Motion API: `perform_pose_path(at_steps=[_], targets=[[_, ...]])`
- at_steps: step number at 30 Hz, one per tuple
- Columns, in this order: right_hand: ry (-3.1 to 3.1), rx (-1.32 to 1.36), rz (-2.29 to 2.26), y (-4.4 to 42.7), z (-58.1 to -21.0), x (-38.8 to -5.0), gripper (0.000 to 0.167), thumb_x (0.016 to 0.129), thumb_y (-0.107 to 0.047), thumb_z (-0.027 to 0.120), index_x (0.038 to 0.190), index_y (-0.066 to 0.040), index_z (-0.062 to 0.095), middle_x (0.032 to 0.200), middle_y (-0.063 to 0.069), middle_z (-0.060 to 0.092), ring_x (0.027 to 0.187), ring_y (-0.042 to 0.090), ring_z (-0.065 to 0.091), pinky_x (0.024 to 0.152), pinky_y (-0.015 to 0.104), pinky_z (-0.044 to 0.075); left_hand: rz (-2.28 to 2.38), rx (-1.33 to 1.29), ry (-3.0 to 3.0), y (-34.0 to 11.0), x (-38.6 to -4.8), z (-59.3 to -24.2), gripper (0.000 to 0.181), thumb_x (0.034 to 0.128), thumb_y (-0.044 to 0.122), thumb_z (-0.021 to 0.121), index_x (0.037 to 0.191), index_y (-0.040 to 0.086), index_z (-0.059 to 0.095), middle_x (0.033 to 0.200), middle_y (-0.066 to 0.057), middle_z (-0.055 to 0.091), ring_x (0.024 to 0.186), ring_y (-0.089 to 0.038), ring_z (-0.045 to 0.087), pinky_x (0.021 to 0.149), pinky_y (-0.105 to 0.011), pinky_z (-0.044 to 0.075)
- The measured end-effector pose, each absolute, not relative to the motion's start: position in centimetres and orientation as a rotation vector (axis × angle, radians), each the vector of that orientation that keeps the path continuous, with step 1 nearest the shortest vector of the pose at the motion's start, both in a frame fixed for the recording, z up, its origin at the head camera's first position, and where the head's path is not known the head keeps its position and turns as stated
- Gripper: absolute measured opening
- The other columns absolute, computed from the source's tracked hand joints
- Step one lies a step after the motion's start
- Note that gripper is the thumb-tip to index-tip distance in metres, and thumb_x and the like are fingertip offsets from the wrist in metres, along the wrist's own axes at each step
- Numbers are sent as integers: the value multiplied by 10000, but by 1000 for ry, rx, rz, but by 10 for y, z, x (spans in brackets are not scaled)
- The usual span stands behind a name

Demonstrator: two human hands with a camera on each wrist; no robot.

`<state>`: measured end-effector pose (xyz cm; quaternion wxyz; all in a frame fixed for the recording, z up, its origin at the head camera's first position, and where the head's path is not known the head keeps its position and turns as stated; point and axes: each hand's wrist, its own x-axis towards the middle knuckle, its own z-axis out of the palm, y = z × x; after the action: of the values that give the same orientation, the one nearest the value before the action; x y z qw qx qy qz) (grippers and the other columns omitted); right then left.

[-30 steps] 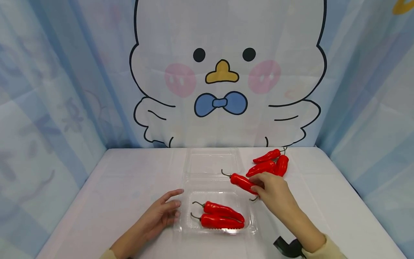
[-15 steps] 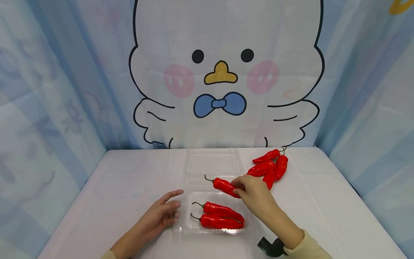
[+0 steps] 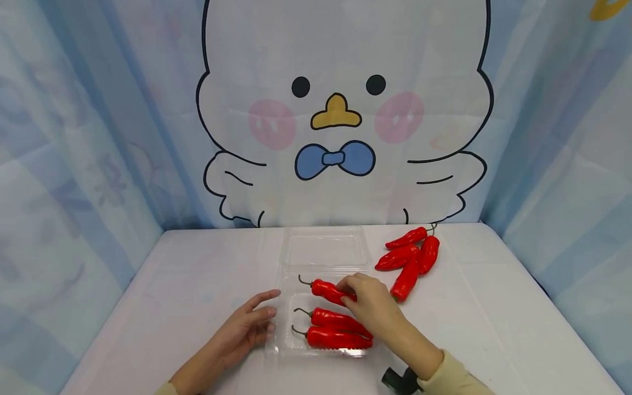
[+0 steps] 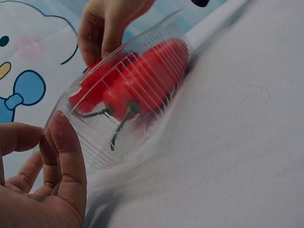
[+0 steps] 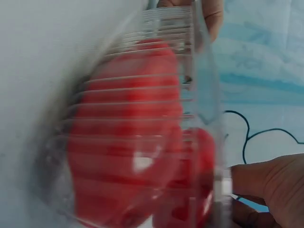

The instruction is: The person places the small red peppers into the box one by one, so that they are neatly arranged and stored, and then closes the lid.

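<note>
A clear plastic clamshell container (image 3: 292, 299) lies unfolded, its lid (image 3: 323, 247) flat toward the back. My left hand (image 3: 242, 329) pinches the container's left rim between its fingertips, as the left wrist view shows the hand (image 4: 61, 185) there. Two red chili peppers lie side by side inside, one in front (image 3: 336, 338) and one behind (image 3: 338, 320), stems pointing left. Over the container's back part, my right hand (image 3: 372, 304) holds another red chili pepper (image 3: 326, 291) near its tip, stem to the left. That pepper's tip is hidden by the fingers.
Several red chili peppers (image 3: 406, 280) lie in a loose pile at the back right of the white table (image 3: 494, 329). A black object (image 3: 401, 379) shows beside the right sleeve. Behind the table hangs a cartoon-printed curtain (image 3: 340, 197).
My right hand has carried its pepper leftward and slightly down from near the pile to over the container. The left hand has stayed in place.
</note>
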<state>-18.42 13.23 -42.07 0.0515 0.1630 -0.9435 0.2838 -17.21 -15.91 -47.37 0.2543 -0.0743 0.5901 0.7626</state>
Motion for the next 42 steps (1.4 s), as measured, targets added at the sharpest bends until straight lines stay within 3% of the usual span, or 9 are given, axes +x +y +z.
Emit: perform_pose_path(at_steps=[7, 28, 42], targets=[[-2907, 512, 830, 133, -431, -182, 245, 834, -29, 830, 1049, -126, 762, 974, 2, 733, 883, 155, 685, 826, 377, 619, 2075, -201, 1602, -158, -172, -475, 599, 1023, 152, 620, 1564, 99, 367, 899, 27, 570, 734, -79, 622, 677, -213, 562], [-2910, 488, 834, 142, -436, -182, 196, 845, -60, 830, 1007, -148, 764, 977, 10, 737, 888, 174, 704, 789, 357, 630, 2084, -171, 1588, -159, -171, -475, 603, 1037, 149, 600, 1578, 97, 339, 910, 18, 571, 723, -68, 617, 662, -203, 558], [-2849, 514, 813, 151, -433, -180, 252, 834, 28, 802, 996, -162, 763, 996, -29, 734, 928, 156, 685, 827, 334, 618, 2097, -165, 1571, -159, -170, -475, 607, 1033, 148, 607, 1576, 100, 340, 916, 33, 572, 729, -69, 614, 661, -200, 555]])
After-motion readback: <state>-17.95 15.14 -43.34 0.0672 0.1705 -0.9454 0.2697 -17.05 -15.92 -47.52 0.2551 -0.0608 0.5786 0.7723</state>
